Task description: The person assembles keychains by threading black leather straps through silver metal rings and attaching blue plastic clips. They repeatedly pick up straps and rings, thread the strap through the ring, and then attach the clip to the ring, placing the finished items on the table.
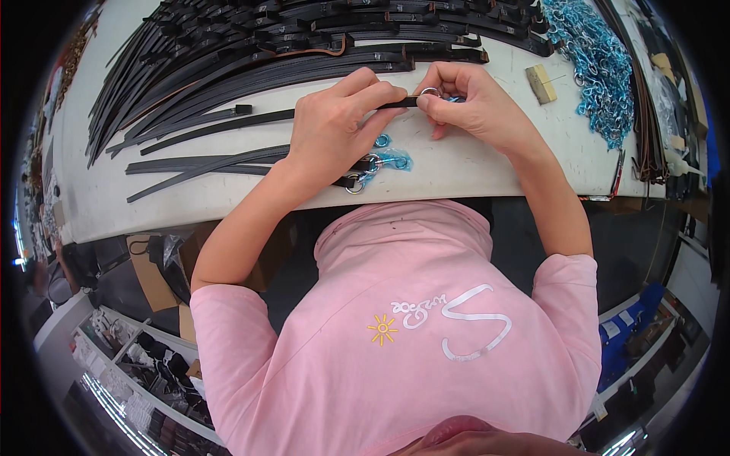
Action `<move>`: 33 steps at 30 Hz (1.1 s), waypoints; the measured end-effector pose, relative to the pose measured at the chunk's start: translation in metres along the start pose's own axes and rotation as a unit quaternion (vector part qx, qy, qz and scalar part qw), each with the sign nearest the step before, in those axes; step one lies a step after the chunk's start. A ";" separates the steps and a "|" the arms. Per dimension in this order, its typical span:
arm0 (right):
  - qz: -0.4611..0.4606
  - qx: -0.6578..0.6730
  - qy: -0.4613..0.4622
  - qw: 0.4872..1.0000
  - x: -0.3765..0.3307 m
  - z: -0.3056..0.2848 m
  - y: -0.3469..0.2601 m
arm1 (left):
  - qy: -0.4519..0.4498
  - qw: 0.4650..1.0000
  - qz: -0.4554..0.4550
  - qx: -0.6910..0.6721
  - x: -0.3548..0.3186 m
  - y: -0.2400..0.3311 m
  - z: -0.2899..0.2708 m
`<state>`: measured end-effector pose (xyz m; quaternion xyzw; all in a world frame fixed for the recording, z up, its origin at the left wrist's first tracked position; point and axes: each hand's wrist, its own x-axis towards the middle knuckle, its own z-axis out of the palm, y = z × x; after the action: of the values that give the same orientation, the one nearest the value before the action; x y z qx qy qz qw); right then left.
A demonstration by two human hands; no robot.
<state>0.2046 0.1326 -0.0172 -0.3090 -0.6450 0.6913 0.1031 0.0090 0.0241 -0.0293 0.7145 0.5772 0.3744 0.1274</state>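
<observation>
A black strap (228,128) runs across the white table and under my left hand (327,125). The thumb and fingers of that hand pinch it close to its right end. My right hand (479,102) is closed on a silver metal ring (430,91) at the strap's end, with a bit of blue film showing by the fingertips. Whether the strap passes through the ring is hidden by the fingers. Below my left hand lie several black straps (205,164) with rings and a snap hook (391,159) in blue film, partly covered by my wrist.
A large pile of black straps (304,45) fills the far side of the table. At the far right are a heap of blue-wrapped metal hooks (601,72), a yellowish block (541,83) and hanging brown straps (648,144). A cardboard box (152,273) stands below the table edge.
</observation>
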 end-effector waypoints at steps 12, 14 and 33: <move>0.001 -0.003 0.007 1.000 0.001 0.001 0.001 | -0.026 0.999 -0.044 -0.016 0.002 0.005 -0.003; 0.002 -0.003 0.010 1.000 0.001 0.001 0.000 | -0.023 0.998 -0.051 -0.021 0.003 0.006 -0.003; 0.012 -0.051 0.011 0.999 0.004 0.002 0.000 | -0.262 0.874 -0.260 -0.316 0.027 -0.014 -0.009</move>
<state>0.2006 0.1332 -0.0183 -0.3289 -0.6742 0.6557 0.0858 -0.0059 0.0509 -0.0215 0.5325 0.5386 0.2892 0.5854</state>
